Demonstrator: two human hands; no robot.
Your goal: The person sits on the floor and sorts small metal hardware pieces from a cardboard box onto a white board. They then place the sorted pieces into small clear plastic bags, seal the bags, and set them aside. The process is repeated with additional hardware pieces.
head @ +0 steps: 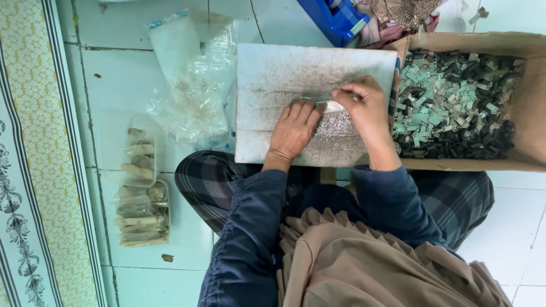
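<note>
Pale green floor tiles (125, 79) fill the head view, with a patterned yellow and white mat (34, 153) running along the 9 o'clock edge. On the floor ahead of the seated person lies a worn grey board (296, 74), speckled dark and scuffed, its long side running from 9 to 3 o'clock.

Both hands meet near the board's middle. The left hand (293, 132) lies flat, palm down, fingers together and pointing toward 1 o'clock. The right hand (364, 105) comes in from 3 o'clock, fingers pinched together on a small pale piece (333, 106); just what that piece is cannot be told. It sits directly at the left fingertips, touching or nearly so, and the right hand is the one holding it. A thin, clear-looking strip (310, 98) seems to run from it toward 9 o'clock, so the long axis lies across the board.

At 3 o'clock, just beside the board, an open cardboard box (529, 102) holds a heap of small dark and pale green metal parts (455, 102). At 12 o'clock a blue container (335, 17) is partly cut off. At 10 o'clock lie crumpled clear plastic bags (193, 85), one with a blue-edged top. At 8 o'clock, clear packets of tan pieces (139, 193) sit stacked on the tiles.
</note>
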